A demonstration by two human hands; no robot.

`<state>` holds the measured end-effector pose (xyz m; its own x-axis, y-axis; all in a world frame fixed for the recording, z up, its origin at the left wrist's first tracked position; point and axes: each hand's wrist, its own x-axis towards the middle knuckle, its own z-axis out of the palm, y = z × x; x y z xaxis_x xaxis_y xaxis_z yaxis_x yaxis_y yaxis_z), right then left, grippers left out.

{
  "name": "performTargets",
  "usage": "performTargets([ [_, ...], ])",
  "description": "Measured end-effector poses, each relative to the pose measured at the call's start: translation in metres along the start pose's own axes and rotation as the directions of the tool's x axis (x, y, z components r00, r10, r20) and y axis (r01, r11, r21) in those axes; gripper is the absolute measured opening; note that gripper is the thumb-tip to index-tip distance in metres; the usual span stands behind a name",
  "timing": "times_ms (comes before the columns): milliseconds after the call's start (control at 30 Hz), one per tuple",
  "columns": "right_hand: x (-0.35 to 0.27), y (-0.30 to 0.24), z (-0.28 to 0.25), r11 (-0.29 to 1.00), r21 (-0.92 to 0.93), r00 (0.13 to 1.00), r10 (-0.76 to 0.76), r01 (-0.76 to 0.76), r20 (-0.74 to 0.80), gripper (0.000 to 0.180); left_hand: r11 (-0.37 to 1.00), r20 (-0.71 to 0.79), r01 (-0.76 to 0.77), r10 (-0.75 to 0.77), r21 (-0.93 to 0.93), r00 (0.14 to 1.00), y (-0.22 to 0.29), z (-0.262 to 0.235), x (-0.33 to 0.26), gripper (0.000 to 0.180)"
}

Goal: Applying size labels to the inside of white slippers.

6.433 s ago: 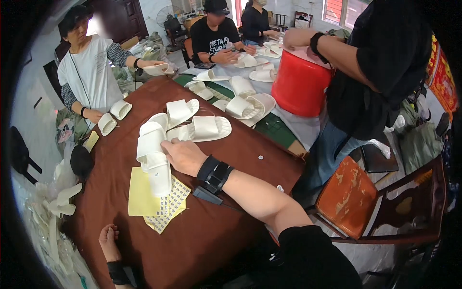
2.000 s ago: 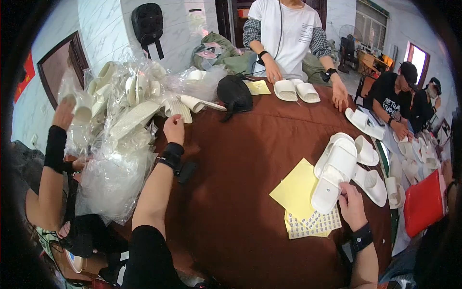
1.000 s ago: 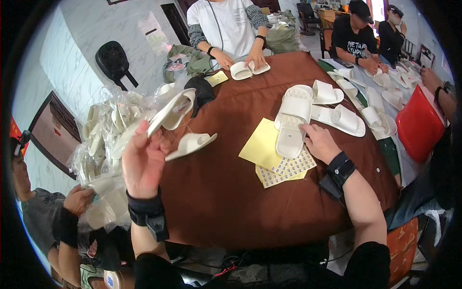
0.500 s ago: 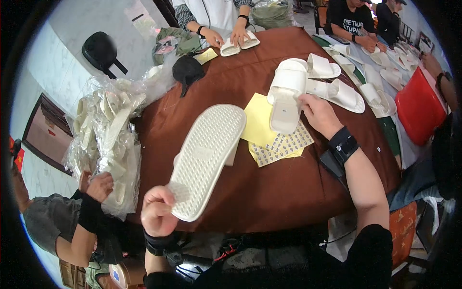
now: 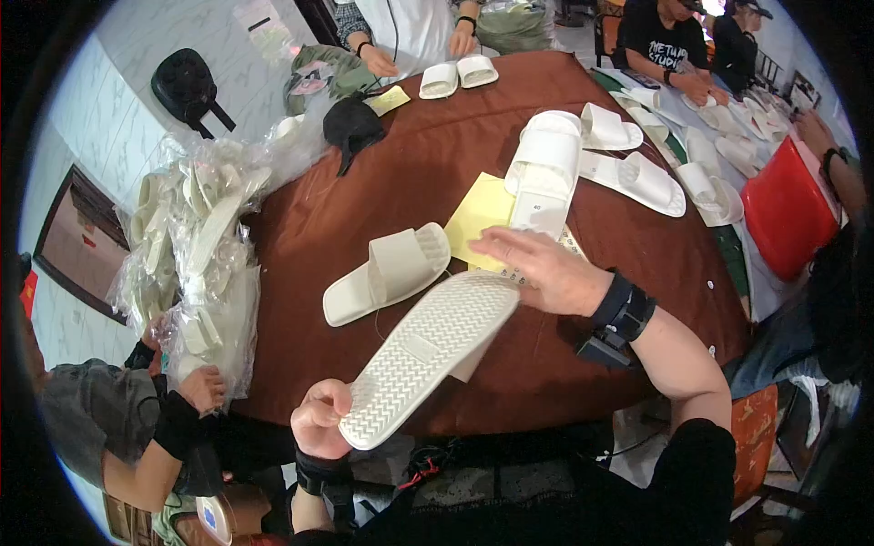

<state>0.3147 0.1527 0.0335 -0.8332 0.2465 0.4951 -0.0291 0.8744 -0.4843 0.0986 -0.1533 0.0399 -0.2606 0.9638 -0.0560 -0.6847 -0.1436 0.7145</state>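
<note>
My left hand grips the heel end of a white slipper, held sole up so its ridged tread faces me, over the near edge of the brown round table. My right hand rests open on the slipper's toe end, fingers spread. A second white slipper lies right side up on the table just beyond. A stack of white slippers stands past my right hand, on a yellow sheet.
Clear plastic bags of slippers pile up at the table's left, with a crouching person's hand on them. More slipper pairs lie far right. Other people stand and sit around the far edge. A red bin stands right.
The slipper in my left hand has lowered and tilted toward me. My right hand left the stack and came onto its toe end. A second slipper now lies on the table.
</note>
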Motion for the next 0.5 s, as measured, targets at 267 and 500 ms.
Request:
performTargets([
  [267,0.008,0.005,0.018,0.874,0.484,0.999,-0.039,0.042,-0.016,0.042,0.960,0.102,-0.029,0.059,-0.278,0.993,0.021,0.034,0.038,0.027],
  [500,0.043,-0.015,-0.003,0.700,0.598,0.918,0.350,-0.390,0.190,0.029,0.758,-0.062,-0.300,0.408,0.579,0.911,0.040,0.007,0.074,0.053],
])
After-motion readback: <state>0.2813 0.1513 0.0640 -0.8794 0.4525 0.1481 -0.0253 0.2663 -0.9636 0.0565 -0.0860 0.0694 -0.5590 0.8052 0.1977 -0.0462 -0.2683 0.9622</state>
